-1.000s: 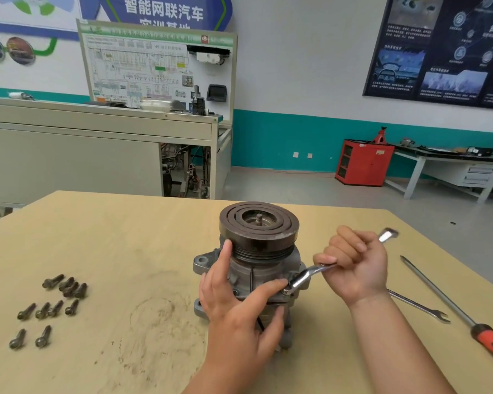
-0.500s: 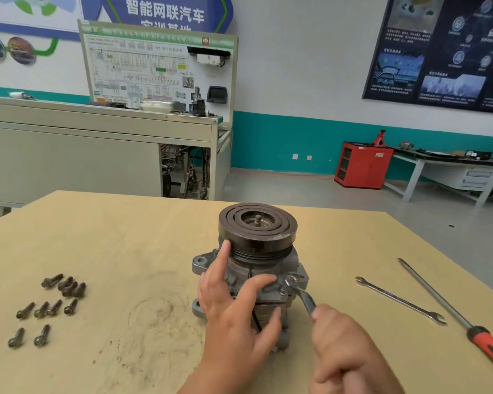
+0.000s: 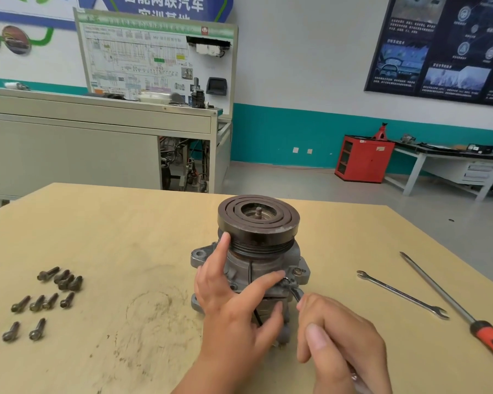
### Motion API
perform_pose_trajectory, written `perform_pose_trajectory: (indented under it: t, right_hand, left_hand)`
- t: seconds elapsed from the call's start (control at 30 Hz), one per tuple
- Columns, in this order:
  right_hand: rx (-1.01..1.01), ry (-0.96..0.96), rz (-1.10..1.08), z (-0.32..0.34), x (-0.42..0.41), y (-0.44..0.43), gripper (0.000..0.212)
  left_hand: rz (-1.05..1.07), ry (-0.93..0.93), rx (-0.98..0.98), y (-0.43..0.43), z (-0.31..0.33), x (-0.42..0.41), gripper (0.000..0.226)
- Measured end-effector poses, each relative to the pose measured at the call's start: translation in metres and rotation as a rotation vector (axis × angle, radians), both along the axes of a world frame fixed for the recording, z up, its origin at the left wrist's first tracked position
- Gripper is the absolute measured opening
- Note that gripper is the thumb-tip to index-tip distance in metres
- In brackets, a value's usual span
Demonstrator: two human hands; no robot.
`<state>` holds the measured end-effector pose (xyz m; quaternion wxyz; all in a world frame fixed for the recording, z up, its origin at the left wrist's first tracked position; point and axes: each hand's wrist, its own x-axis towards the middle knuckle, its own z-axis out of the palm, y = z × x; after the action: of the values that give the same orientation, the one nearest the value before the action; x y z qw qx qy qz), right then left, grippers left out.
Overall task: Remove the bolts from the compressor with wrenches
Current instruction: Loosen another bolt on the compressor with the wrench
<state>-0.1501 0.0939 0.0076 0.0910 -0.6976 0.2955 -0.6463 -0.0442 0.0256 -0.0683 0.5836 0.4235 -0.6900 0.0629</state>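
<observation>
Head view: a grey metal compressor with a dark round pulley (image 3: 258, 251) stands mid-way across the pale wooden table (image 3: 125, 223). The left hand (image 3: 234, 302) lies spread on its body. The right hand (image 3: 339, 345) grips a silver wrench (image 3: 295, 294), whose head is at the compressor's right flank. Ten dark loose bolts (image 3: 40, 300) lie near the left edge.

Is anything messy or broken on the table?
Nothing looks broken. Dark, ring-shaped smudges dirty the table just left of the compressor, where the right hand grips a wrench. Loose bolts lie grouped near the table's left side, not spilled.
</observation>
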Motion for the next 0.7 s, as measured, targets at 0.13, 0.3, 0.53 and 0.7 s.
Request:
perform_pose_trajectory:
  t: [0.13,0.3,0.53,0.7]
  right_hand:
    - [0.158,-0.308,0.172,0.009,-0.011,-0.014,0.027]
    - [0.584,-0.904,0.977,0.002,-0.067,-0.086,0.028]
    - [0.440,-1.131,0.955,-0.007,-0.072,-0.084,0.026]
    - [0.038,-0.858,0.302,0.013,-0.045,-0.026,0.025]
  left_hand:
    - [-0.012,-0.004,0.007,0.001,0.002,0.001,0.034]
    - [-0.044,0.024,0.030,0.005,0.007,-0.001,0.030]
    - [-0.046,0.044,0.048,0.008,0.011,-0.002,0.036]
    - [-0.051,0.048,0.059,0.008,0.011,-0.001,0.034]
